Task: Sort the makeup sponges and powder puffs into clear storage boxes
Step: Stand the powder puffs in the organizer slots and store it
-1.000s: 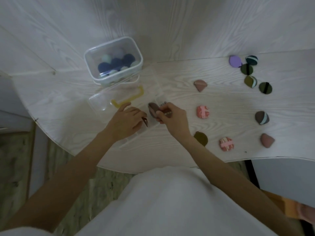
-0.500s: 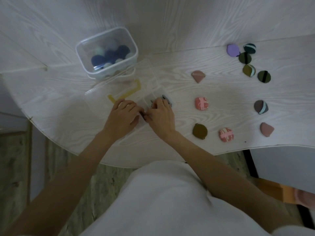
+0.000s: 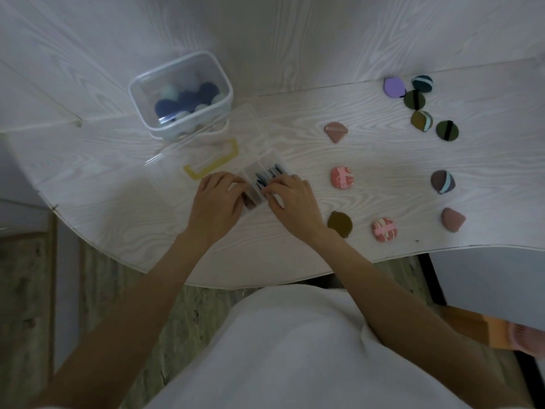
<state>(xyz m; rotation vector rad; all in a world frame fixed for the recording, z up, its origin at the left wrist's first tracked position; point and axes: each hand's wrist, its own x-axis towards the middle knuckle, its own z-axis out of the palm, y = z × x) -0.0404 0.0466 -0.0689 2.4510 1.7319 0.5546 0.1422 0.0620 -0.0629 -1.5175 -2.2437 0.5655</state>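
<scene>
Both my left hand [image 3: 219, 199] and right hand [image 3: 290, 196] curl their fingertips onto the puffs [image 3: 265, 180] standing on edge in the small clear box [image 3: 267, 160], squeezing the row tight so the loose ones on the table [image 3: 295, 137] will fit.

Pale wood-grain table [image 3: 383, 160], white shirt [image 3: 295, 349]

Both bare forearms reach forward and converge; the left hand [image 3: 216, 199] and right hand [image 3: 292, 199] lie side by side, knuckles up, fingers bent downward.
</scene>
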